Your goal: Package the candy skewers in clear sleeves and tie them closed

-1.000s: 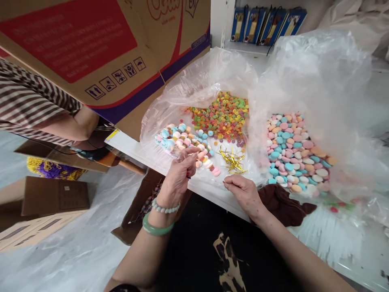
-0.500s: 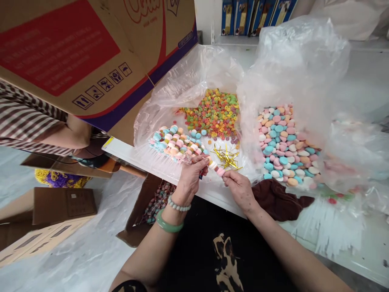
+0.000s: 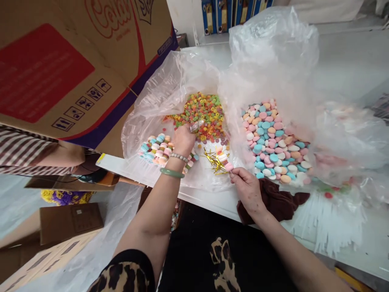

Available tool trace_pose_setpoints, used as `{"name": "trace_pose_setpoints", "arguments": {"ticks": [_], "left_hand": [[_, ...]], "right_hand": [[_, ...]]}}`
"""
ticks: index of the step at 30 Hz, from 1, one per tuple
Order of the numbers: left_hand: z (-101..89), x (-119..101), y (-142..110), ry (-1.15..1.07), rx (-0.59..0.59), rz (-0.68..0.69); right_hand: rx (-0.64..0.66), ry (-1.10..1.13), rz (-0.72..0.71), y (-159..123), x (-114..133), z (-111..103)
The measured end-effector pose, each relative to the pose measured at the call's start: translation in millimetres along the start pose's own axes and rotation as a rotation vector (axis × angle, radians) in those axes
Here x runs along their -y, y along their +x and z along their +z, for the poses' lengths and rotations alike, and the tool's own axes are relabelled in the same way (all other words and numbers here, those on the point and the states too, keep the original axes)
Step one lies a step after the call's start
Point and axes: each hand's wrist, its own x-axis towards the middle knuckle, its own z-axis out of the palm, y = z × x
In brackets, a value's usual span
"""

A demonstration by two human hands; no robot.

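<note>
Right hand (image 3: 248, 190) pinches near end of candy stick (image 3: 228, 166), beside gold ties (image 3: 212, 160). Left hand (image 3: 183, 140) over rings (image 3: 208, 108); finger closure hidden. Judged step: gathering rings; next move calls for steady right pinch.

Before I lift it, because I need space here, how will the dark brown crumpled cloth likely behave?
The cloth would probably sag, given its soft folds. It looks thin, so likely light. Its low, bunched shape seems unlikely to roll.
</note>
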Motion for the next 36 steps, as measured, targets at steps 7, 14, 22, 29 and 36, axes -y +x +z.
{"name": "trace_pose_setpoints", "arguments": {"ticks": [7, 14, 22, 29, 36], "left_hand": [[23.9, -8, 17, 0.252, 0.118, 0.014], [23.6, 2, 18, 0.277, 0.134, 0.086], [10.4, 1, 7, -0.119, 0.036, 0.023], [-15.7, 11, -45, -1.261, 0.406, -0.245], [-13.1, 18, -73, -1.416, 0.535, -0.225]], "right_hand": [[0.030, 0.023, 0.017, 3, -1, -6], [0.058, 0.037, 0.017, 5, -2, -6], [0.073, -0.019, 0.033, 3, 1, -9], [0.060, -0.042, -0.087, -2, -1, -11], [0.044, -0.103, -0.216, -4, 3, -4]]}}
